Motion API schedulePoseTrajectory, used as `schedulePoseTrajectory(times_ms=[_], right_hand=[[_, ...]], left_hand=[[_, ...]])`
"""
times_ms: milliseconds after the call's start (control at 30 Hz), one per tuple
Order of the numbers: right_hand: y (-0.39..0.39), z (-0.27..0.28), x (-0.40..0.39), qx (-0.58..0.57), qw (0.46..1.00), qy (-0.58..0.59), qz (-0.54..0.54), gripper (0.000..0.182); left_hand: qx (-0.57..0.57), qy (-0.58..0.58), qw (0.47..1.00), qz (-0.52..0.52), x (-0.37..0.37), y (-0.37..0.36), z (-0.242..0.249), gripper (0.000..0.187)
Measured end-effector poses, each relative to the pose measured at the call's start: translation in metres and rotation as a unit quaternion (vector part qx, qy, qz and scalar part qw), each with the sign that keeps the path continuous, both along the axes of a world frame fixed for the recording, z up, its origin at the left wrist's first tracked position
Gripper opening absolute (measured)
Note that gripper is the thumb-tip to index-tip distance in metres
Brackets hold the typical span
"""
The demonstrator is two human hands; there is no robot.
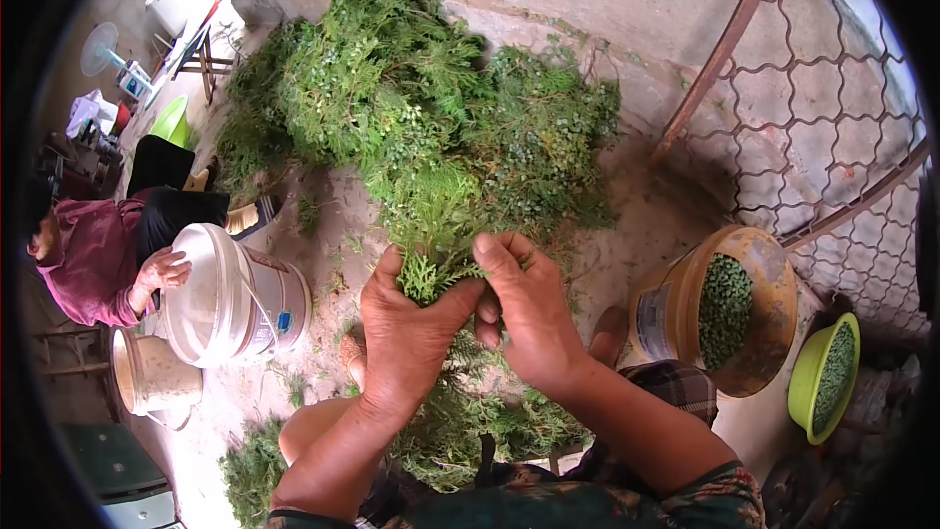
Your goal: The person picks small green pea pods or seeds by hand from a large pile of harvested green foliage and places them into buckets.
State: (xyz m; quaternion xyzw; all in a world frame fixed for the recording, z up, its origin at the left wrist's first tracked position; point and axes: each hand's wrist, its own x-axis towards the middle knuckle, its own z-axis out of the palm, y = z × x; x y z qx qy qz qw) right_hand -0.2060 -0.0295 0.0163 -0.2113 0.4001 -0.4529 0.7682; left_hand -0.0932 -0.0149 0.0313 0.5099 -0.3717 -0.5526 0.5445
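My left hand (411, 338) is closed around a leafy evergreen sprig (426, 274), with the thumb lying across its stem. Beside it, at the sprig's right edge, my right hand (534, 309) has thumb and forefinger pinched together; what lies between those fingertips is hidden. Just beyond both hands rises a large heap of cut evergreen branches (382, 78), dotted with small pale green cones. More cut branches (470, 431) lie below my forearms.
At right, a tan bucket (651, 318) and a lime-green bowl (798, 387) hold small green cones, near a metal mesh panel (783, 127). At left a person (93, 255) sits by a white bucket (279, 284) and a smaller bucket (157, 372). A fan (98, 49) stands behind.
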Motion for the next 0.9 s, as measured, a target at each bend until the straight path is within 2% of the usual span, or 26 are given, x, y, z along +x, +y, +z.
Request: schedulePoseTrajectory(times_ms=[100,167,200,267,300,367,567,633,800,900], right_hand=[[0.002,-0.001,0.003,-0.067,0.997,0.042,0.005,0.029],[-0.001,-0.002,-0.001,0.012,1.0,-0.023,0.018,0.028],[-0.003,-0.003,-0.004,0.012,1.0,-0.022,0.018,0.028],[-0.007,-0.005,-0.008,0.019,0.99,-0.134,0.042,0.029],[-0.006,-0.003,-0.01,0.019,0.99,-0.134,0.042,0.029],[-0.005,0.001,-0.013,0.034,0.987,-0.143,0.064,0.03],[0.001,0.006,-0.012,0.015,0.994,-0.079,0.077,0.038],[0.002,0.006,-0.013,0.004,0.994,-0.057,0.093,0.041],[0.004,0.006,-0.015,0.01,0.991,-0.057,0.123,0.052],[0.004,0.003,-0.017,0.051,0.989,-0.085,0.113,0.052]], left_hand=[[0.021,-0.008,1.0,0.006,0.001,0.001,0.016,0.021],[0.046,-0.003,0.999,-0.001,0.006,0.0,0.018,0.019],[0.083,0.042,0.996,-0.006,0.012,-0.001,0.015,0.015],[0.137,0.112,0.984,-0.002,0.022,-0.004,0.006,0.005],[0.136,0.112,0.984,-0.002,0.028,-0.004,0.002,0.005],[0.179,0.219,0.959,0.024,0.036,-0.004,-0.003,0.005],[0.116,0.144,0.982,0.021,0.02,0.0,0.001,0.018],[0.092,0.035,0.994,-0.041,0.016,0.001,0.005,0.016],[0.022,0.045,0.998,-0.036,0.011,0.004,0.002,0.01],[0.019,0.069,0.997,-0.034,0.007,0.003,0.008,0.011]])
